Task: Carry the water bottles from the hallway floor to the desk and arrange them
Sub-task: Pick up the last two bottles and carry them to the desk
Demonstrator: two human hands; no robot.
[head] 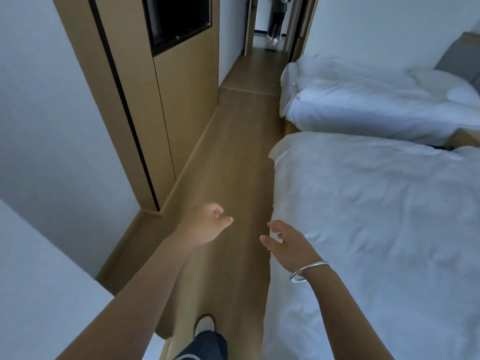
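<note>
My left hand [206, 224] and my right hand [285, 245] are both held out in front of me over the wooden floor, fingers loosely curled and holding nothing. A silver bangle sits on my right wrist. No water bottle and no desk appear in the head view. The hallway [262, 63] opens at the far end of the room.
Two beds with white duvets, the near one [376, 229] and the far one [363, 100], line the right side. A wooden wall panel with a dark TV [179, 22] runs along the left. A strip of wooden floor [233, 157] leads to the hallway, where a person [276, 19] stands. My foot [205, 324] is below.
</note>
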